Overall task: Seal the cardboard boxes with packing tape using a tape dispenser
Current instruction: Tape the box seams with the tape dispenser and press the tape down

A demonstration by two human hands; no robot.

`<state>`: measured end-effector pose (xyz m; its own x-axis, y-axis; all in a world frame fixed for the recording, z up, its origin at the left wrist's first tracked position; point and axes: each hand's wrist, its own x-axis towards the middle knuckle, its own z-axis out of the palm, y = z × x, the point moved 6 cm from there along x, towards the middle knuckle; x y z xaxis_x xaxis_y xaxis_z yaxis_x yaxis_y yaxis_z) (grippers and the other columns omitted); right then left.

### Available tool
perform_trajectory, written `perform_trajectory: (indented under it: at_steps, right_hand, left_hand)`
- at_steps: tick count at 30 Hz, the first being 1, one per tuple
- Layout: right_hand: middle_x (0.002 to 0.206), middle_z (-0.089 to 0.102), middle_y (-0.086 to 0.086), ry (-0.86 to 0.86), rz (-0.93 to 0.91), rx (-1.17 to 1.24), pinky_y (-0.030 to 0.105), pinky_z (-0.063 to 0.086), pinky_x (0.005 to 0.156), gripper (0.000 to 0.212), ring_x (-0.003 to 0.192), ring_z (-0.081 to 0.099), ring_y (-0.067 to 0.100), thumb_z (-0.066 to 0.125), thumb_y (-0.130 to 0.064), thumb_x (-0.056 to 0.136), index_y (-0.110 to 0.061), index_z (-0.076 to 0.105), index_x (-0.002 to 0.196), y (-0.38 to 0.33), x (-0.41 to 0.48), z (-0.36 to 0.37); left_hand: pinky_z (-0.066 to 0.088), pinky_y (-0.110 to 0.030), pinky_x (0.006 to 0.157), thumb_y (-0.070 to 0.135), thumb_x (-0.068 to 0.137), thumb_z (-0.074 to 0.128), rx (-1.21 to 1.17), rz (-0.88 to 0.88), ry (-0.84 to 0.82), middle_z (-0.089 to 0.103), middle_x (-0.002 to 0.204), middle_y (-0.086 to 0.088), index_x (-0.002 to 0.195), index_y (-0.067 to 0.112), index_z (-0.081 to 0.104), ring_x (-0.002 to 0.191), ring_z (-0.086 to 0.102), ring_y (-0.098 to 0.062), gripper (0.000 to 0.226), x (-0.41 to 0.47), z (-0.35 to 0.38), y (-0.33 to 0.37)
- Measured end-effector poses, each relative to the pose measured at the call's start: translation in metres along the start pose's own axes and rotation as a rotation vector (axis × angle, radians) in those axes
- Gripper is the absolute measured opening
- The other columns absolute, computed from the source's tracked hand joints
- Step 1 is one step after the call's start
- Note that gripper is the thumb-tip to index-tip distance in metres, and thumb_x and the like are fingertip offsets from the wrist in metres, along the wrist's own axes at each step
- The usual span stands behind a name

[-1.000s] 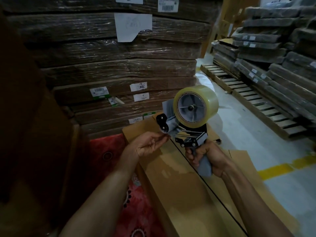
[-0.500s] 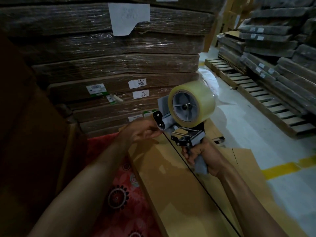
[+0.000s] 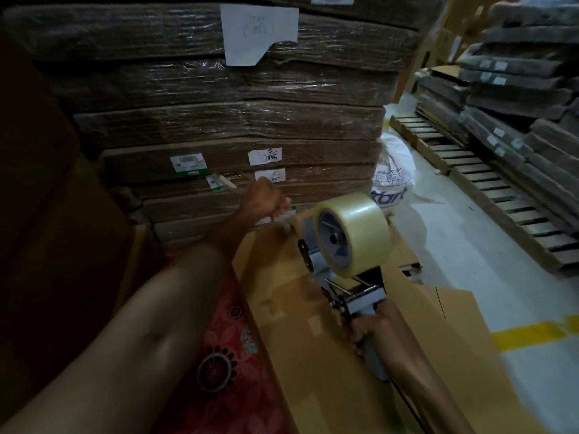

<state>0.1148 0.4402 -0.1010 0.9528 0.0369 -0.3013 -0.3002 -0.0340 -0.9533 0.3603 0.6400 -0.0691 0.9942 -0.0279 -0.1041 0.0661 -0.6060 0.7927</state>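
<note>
1. Beyond the far end of the cardboard box (image 3: 313, 364) rises the stack of flat cartons (image 3: 219, 120): ribbed brown board under crinkled clear film, with paper labels stuck to it
2. The cardboard box lies long and flat-topped in front of you, smooth tan board with a faint sheen; its centre seam (image 3: 409, 410) shows as a dark line at the near end, and no strip of tape is visible along it, so I judge the sealing barely begun, with the whole seam left to do
3. Left of the box, a red mat (image 3: 225, 355) printed with round flower shapes covers the floor
4. Above the box's far half you hold the tape dispenser (image 3: 341, 277), grey metal and plastic, carrying a fat tape roll (image 3: 357, 233), glossy, clear and pale yellow
5. Your right hand (image 3: 366, 327) is wrapped tight round the dispenser's handle, over the middle of the box
6. Your left hand (image 3: 266, 200), over the box's far left corner, has its fingers curled and seems to pinch the free tape end (image 3: 283, 219), drawn out from the dispenser; it is blurred, so treat that as likely only, and the end is not yet stuck down on the box
</note>
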Motion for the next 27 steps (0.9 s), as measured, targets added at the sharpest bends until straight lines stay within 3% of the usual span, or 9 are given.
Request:
perform_trajectory:
  at_steps: [7, 10, 15, 22, 24, 27]
  right_hand:
    - [0.062, 0.040, 0.013, 0.109, 0.023, -0.062, 0.037, 0.027, 0.051, 0.020, 0.054, 0.038, 0.019, 0.057, -0.007, 0.045, -0.005, 0.044, 0.060, -0.004, 0.021, -0.002]
    - [0.062, 0.037, 0.014, 0.116, 0.034, -0.013, 0.034, 0.024, 0.047, 0.021, 0.051, 0.035, 0.019, 0.055, -0.005, 0.043, -0.003, 0.045, 0.061, -0.003, 0.025, 0.003]
    - [0.062, 0.039, 0.015, 0.079, 0.032, -0.047, 0.036, 0.024, 0.049, 0.020, 0.053, 0.035, 0.023, 0.057, -0.006, 0.045, 0.002, 0.047, 0.060, -0.004, 0.026, 0.003]
    - [0.062, 0.045, 0.014, 0.057, 0.063, -0.118, 0.044, 0.029, 0.053, 0.043, 0.054, 0.038, 0.024, 0.061, -0.018, 0.043, 0.011, 0.049, 0.071, 0.014, 0.037, -0.002]
    - [0.061, 0.046, 0.014, 0.051, 0.054, -0.120, 0.046, 0.029, 0.051, 0.047, 0.053, 0.038, 0.024, 0.061, -0.019, 0.043, 0.014, 0.050, 0.074, 0.018, 0.038, 0.000]
    - [0.054, 0.043, 0.014, 0.069, 0.054, -0.130, 0.046, 0.030, 0.050, 0.022, 0.050, 0.038, 0.025, 0.060, -0.014, 0.046, 0.002, 0.050, 0.058, 0.016, 0.037, 0.001]
  left_hand:
    - [0.056, -0.036, 0.067, 0.018, 0.096, 0.066, 0.111, 0.099, 0.008, 0.072, 0.072, -0.014, 0.075, 0.000, 0.073, 0.064, 0.068, -0.025, 0.029, 0.019, 0.025, -0.017]
    - [0.055, -0.033, 0.069, 0.018, 0.092, 0.071, 0.116, 0.126, 0.016, 0.070, 0.065, -0.007, 0.068, 0.007, 0.074, 0.059, 0.065, -0.016, 0.026, 0.025, 0.029, -0.024]
    - [0.057, -0.041, 0.083, 0.016, 0.092, 0.069, 0.079, 0.052, 0.018, 0.073, 0.077, -0.012, 0.067, 0.010, 0.072, 0.080, 0.071, -0.025, 0.027, 0.033, 0.036, -0.033]
    - [0.056, -0.038, 0.076, 0.010, 0.084, 0.074, 0.154, 0.020, -0.064, 0.070, 0.072, -0.010, 0.064, 0.012, 0.071, 0.077, 0.070, -0.026, 0.020, 0.031, 0.042, -0.038]
    - [0.057, -0.041, 0.083, 0.010, 0.086, 0.071, 0.186, -0.020, -0.112, 0.070, 0.085, -0.015, 0.070, 0.010, 0.068, 0.088, 0.069, -0.029, 0.016, 0.029, 0.044, -0.042]
    - [0.056, -0.045, 0.087, 0.016, 0.086, 0.072, 0.227, -0.047, -0.034, 0.068, 0.098, -0.014, 0.092, 0.009, 0.069, 0.093, 0.066, -0.028, 0.010, 0.027, 0.037, -0.042]
